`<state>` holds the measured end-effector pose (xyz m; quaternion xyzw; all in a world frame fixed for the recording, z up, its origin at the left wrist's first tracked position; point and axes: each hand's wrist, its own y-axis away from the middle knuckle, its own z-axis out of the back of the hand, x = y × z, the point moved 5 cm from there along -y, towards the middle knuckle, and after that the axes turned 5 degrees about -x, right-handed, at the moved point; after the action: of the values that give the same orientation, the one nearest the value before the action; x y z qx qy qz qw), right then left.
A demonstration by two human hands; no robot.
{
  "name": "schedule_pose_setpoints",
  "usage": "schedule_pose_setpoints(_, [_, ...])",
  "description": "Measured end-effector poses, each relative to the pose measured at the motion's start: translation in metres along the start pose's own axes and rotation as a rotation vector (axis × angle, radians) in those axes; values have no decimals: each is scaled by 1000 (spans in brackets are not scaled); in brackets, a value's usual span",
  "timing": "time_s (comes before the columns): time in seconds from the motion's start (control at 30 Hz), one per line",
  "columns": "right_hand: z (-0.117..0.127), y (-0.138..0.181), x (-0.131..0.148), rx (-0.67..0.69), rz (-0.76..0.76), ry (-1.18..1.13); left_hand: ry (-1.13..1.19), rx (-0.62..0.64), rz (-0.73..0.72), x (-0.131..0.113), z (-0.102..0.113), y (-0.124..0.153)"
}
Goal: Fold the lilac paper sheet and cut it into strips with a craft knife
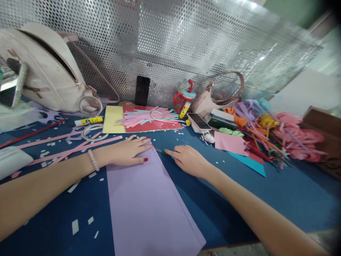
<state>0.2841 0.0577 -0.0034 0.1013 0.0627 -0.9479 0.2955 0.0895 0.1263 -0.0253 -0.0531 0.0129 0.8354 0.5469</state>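
Observation:
A long lilac paper sheet (149, 202) lies on the blue table (279, 192), running from its far edge toward me. My left hand (128, 151) rests flat on the sheet's far left corner, fingers spread. My right hand (188, 160) is closed around a small cutter with a green handle (163, 151), whose tip touches the sheet's far right corner. A bead bracelet sits on my left wrist.
Cut pink and teal strips (149, 117) lie on red and yellow card behind the sheet. A glue stick (89, 121), tape rings, a black phone (142, 90), a pink phone (199, 122), two bags and a heap of coloured paper flowers (279, 131) crowd the back. Paper scraps dot the left.

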Motion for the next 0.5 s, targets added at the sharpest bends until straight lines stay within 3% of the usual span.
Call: schedule_pose_setpoints(0.5, [1, -15, -3, 39, -2, 50, 39, 6, -7, 2, 1, 2])
